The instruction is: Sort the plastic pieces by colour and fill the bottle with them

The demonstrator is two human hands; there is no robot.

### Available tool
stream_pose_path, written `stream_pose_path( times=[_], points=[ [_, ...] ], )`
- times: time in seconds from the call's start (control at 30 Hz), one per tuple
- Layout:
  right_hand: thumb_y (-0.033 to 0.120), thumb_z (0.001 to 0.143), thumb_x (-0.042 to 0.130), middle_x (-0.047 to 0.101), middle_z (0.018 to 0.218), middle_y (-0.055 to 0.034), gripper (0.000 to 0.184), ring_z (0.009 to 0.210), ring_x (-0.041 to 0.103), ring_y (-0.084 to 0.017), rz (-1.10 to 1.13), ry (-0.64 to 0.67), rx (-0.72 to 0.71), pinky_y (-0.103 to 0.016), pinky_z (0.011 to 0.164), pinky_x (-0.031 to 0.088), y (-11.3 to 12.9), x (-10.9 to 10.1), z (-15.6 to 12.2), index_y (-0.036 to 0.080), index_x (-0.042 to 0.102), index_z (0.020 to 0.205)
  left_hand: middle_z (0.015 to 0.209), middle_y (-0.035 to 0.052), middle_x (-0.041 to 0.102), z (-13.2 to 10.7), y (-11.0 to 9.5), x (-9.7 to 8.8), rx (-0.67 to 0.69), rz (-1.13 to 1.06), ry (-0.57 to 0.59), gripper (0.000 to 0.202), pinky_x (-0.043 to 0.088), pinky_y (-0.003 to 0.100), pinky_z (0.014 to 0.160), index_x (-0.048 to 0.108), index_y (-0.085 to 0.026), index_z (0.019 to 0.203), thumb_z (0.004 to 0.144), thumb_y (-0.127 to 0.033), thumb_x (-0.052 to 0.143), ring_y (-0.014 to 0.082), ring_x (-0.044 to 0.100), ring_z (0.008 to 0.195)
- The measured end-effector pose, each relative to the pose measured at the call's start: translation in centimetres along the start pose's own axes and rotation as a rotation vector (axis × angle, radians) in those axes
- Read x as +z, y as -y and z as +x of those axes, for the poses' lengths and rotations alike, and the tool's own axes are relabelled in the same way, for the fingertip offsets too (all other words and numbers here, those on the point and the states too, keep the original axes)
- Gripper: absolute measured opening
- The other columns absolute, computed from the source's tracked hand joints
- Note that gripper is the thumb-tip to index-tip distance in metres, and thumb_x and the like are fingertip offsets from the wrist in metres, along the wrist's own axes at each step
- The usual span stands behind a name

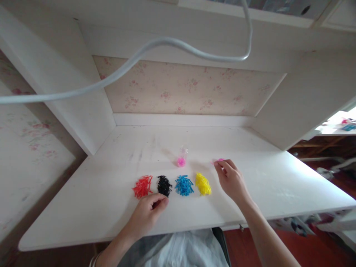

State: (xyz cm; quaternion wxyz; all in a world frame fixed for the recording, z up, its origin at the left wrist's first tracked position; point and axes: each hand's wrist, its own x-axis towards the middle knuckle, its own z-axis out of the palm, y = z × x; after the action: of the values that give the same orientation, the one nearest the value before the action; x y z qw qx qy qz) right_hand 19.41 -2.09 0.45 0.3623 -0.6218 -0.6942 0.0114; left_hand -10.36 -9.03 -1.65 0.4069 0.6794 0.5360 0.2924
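My left hand [148, 213] is closed in a pinch at the near edge of a pile of small black strips [164, 185]; whatever its fingertips hold, if anything, cannot be made out. On the right, my right hand [230, 178] is also pinched. Bits of something pink [221, 160] show at and behind its fingertips, partly hidden by the fingers. Between and beyond the hands stands a small clear container [183, 151] with pink pieces [181, 162] at its bottom. Piles of red strips [142, 186], blue strips [184, 185] and yellow strips [203, 184] lie in a row with the black ones.
All of this is on a white desk [111, 193] with white side panels and a flowered back wall [178, 89]. A thick white cable [167, 40] crosses the view above. At the far right are a shelf [314, 146] and a bright surface with small items.
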Motion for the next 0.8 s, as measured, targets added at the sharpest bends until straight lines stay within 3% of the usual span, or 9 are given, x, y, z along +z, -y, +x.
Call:
stream_pose_path(
  times=[0.13,0.27,0.63,0.8],
  points=[
    [0.042,0.092,0.039,0.060,0.089,-0.0058,0.033,0.069,0.055,-0.013,0.099,-0.009,-0.091,-0.026,0.065,0.043,4.7,-0.1,2.3,0.021,0.065,0.089,0.064,-0.0002,0.055,0.0,0.1,0.0,-0.001,0.010,-0.008,0.039,0.034,0.023,0.056,0.065,-0.018,0.075,0.088,-0.047,0.043,0.0148,0.049,0.063],
    [0.039,0.093,0.039,0.059,0.088,-0.0050,0.032,0.069,0.055,-0.012,0.150,-0.017,-0.149,-0.024,0.064,0.042,7.2,0.9,4.5,0.021,0.065,0.089,0.063,-0.0004,0.054,-0.1,0.2,-0.1,0.005,-0.011,-0.017,0.038,0.033,0.023,0.054,0.065,-0.018,0.074,0.088,-0.046,0.043,0.0143,0.049,0.062],
    [0.038,0.093,0.038,0.058,0.091,-0.0045,0.032,0.071,0.055,-0.013,0.037,0.020,-0.198,-0.025,0.064,0.040,8.5,3.0,6.7,0.021,0.066,0.091,0.062,-0.0012,0.048,-0.3,0.8,-0.3,0.024,-0.146,0.016,0.035,0.029,0.023,0.053,0.060,-0.017,0.072,0.088,-0.045,0.046,0.0123,0.043,0.059],
    [0.037,0.093,0.039,0.058,0.089,-0.0033,0.032,0.069,0.054,-0.012,-0.020,0.076,-0.215,-0.025,0.067,0.040,8.6,3.6,7.1,0.022,0.067,0.090,0.051,-0.0045,0.025,-1.7,0.8,-1.0,0.109,-0.403,0.019,0.052,0.024,0.026,0.049,0.029,-0.019,0.050,0.085,-0.050,0.050,0.0095,0.027,0.049]
  ],
)
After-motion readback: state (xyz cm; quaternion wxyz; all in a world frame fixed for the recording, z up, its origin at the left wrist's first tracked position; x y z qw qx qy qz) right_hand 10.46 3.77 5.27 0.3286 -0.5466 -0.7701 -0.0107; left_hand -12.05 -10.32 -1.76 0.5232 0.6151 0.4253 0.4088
